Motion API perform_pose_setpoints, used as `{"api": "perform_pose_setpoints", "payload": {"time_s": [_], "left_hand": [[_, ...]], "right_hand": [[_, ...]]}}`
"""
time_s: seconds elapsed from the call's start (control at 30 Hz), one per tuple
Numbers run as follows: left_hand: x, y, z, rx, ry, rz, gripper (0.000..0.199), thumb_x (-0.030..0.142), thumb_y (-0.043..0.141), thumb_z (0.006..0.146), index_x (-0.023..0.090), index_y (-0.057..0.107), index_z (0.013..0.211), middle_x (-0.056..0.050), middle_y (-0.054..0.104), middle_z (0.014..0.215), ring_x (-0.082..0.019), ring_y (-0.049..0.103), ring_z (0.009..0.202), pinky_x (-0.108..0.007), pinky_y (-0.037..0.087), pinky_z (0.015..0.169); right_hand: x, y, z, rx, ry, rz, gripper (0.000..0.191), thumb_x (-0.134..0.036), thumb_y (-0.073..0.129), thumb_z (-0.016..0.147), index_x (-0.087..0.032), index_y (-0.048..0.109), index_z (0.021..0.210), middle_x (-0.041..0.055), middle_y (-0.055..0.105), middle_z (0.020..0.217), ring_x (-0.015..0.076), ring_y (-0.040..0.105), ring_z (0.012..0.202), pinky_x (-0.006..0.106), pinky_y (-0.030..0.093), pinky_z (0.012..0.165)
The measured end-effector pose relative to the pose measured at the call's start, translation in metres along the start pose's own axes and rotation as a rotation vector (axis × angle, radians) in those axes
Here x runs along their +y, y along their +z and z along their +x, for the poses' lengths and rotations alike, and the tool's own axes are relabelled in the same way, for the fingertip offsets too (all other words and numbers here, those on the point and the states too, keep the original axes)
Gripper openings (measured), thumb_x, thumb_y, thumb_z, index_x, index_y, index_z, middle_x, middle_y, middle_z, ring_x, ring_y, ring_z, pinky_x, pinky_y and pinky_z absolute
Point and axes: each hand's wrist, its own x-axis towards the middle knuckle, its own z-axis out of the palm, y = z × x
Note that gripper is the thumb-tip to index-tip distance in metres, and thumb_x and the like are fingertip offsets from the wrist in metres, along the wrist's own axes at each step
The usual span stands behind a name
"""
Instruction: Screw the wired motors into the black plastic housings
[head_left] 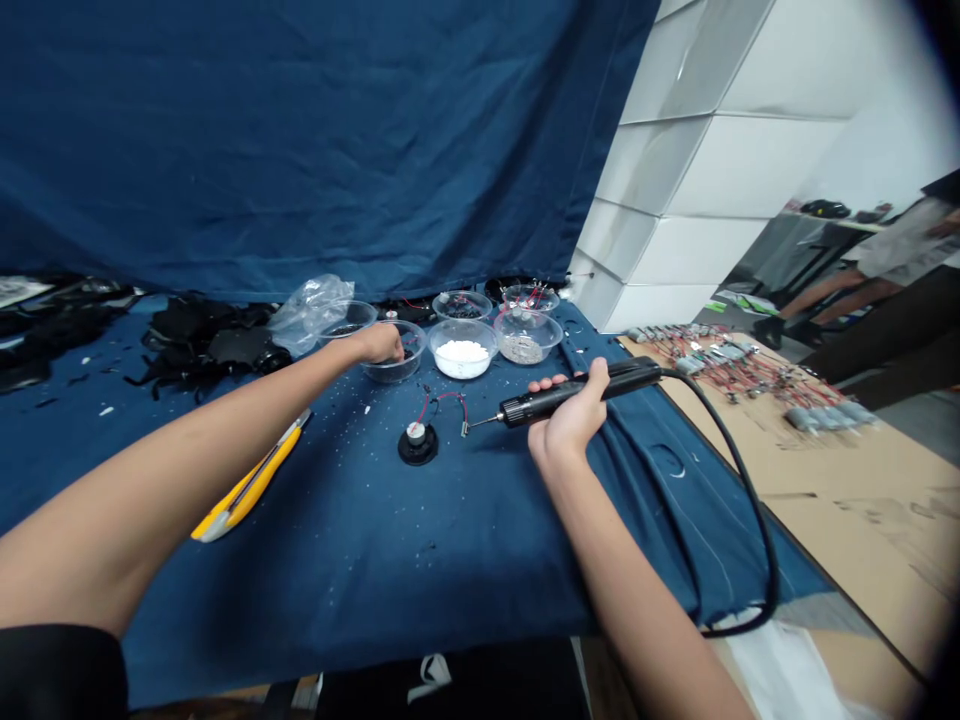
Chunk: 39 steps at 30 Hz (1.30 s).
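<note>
My left hand (382, 343) reaches into a clear plastic bowl (391, 377) of small dark parts. Its fingers are bent together, and their tips are hidden, so what they pinch does not show. My right hand (570, 415) is wrapped round a black corded electric screwdriver (551, 400), which points left. The bit's tip is at a small metal part (465, 429) on red wires; whether they touch I cannot tell. Those wires run to a small motor (415, 434) with a white top, standing on a round black base (418, 452) on the blue cloth.
A yellow utility knife (255, 485) lies near my left forearm. Beside the left hand's bowl stand a bowl of white pieces (463, 369) and a bowl of small grey parts (525, 355). Black parts (202, 335) and a plastic bag (311, 310) lie left. The screwdriver cable (750, 480) loops right.
</note>
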Motion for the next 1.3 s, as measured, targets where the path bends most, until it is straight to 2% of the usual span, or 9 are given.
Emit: {"api": "perform_pose_setpoints", "payload": {"time_s": [0.17,0.33,0.6,0.7,0.77,0.83,0.97,1.07,1.3], "left_hand": [[-0.004,0.002,0.0,0.056,-0.002,-0.013,0.021,0.03,0.061,0.077,0.011,0.071,0.08,-0.007,0.07,0.079,-0.015,0.058,0.067,-0.023,0.039,0.063],[-0.002,-0.005,-0.005,0.137,-0.013,-0.065,0.033,0.038,0.057,0.081,0.01,0.07,0.07,-0.008,0.067,0.067,-0.015,0.055,0.061,-0.023,0.035,0.057],[-0.001,-0.011,-0.035,0.322,0.038,-0.251,0.018,0.024,0.06,0.082,0.01,0.071,0.084,-0.009,0.07,0.084,-0.016,0.06,0.076,-0.023,0.038,0.067],[0.019,-0.009,-0.06,0.449,0.064,-0.338,0.02,0.028,0.057,0.087,0.011,0.067,0.091,-0.008,0.069,0.092,-0.015,0.06,0.081,-0.023,0.04,0.071],[0.044,-0.001,-0.086,0.54,0.109,-0.423,0.024,0.036,0.055,0.09,0.013,0.063,0.095,-0.005,0.068,0.092,-0.013,0.059,0.08,-0.022,0.041,0.071],[0.073,0.014,-0.116,0.674,0.229,-0.658,0.024,0.037,0.059,0.088,0.014,0.061,0.089,-0.004,0.066,0.084,-0.013,0.057,0.075,-0.024,0.043,0.069],[0.119,0.052,-0.163,0.656,0.404,-0.95,0.017,0.033,0.061,0.088,0.016,0.058,0.087,-0.004,0.065,0.087,-0.015,0.06,0.079,-0.027,0.048,0.074],[0.13,0.068,-0.175,0.659,0.424,-1.0,0.012,0.029,0.062,0.088,0.018,0.059,0.088,-0.004,0.065,0.09,-0.016,0.061,0.085,-0.029,0.048,0.078],[0.123,0.074,-0.172,0.64,0.418,-0.953,0.009,0.025,0.067,0.086,0.017,0.063,0.085,-0.002,0.067,0.088,-0.014,0.063,0.084,-0.027,0.047,0.079]], "right_hand": [[0.001,0.0,0.0,0.001,0.009,0.0,0.035,-0.051,0.058,0.08,-0.022,0.039,0.083,-0.0077,0.047,0.055,0.0095,0.05,0.046,0.024,0.05,0.045],[0.003,-0.002,0.002,0.009,0.012,0.005,0.033,-0.049,0.058,0.081,-0.022,0.039,0.082,-0.0072,0.047,0.054,0.0097,0.049,0.046,0.024,0.05,0.044],[0.003,-0.001,-0.001,0.038,0.084,-0.002,0.032,-0.047,0.056,0.083,-0.021,0.039,0.08,-0.007,0.046,0.057,0.0091,0.05,0.047,0.023,0.05,0.045],[0.003,-0.001,-0.002,0.048,0.115,0.009,0.03,-0.046,0.055,0.085,-0.021,0.039,0.078,-0.0067,0.046,0.057,0.0085,0.049,0.047,0.022,0.05,0.045],[0.003,0.0,-0.001,0.057,0.156,0.021,0.03,-0.045,0.054,0.085,-0.021,0.039,0.078,-0.0067,0.045,0.058,0.0079,0.049,0.047,0.021,0.049,0.045],[0.003,0.0,-0.002,0.061,0.2,0.038,0.03,-0.045,0.053,0.086,-0.02,0.038,0.077,-0.0068,0.044,0.058,0.0072,0.048,0.048,0.02,0.05,0.046],[0.006,-0.001,-0.004,0.06,0.267,0.062,0.031,-0.044,0.054,0.086,-0.02,0.038,0.075,-0.0069,0.043,0.06,0.0061,0.047,0.048,0.018,0.049,0.046],[0.008,-0.003,-0.007,0.058,0.29,0.06,0.032,-0.044,0.054,0.086,-0.02,0.038,0.074,-0.0068,0.042,0.06,0.0058,0.047,0.049,0.018,0.049,0.046],[0.01,-0.002,-0.01,0.068,0.292,0.056,0.031,-0.043,0.053,0.087,-0.02,0.037,0.073,-0.0066,0.041,0.06,0.0055,0.046,0.049,0.017,0.048,0.045]]}}
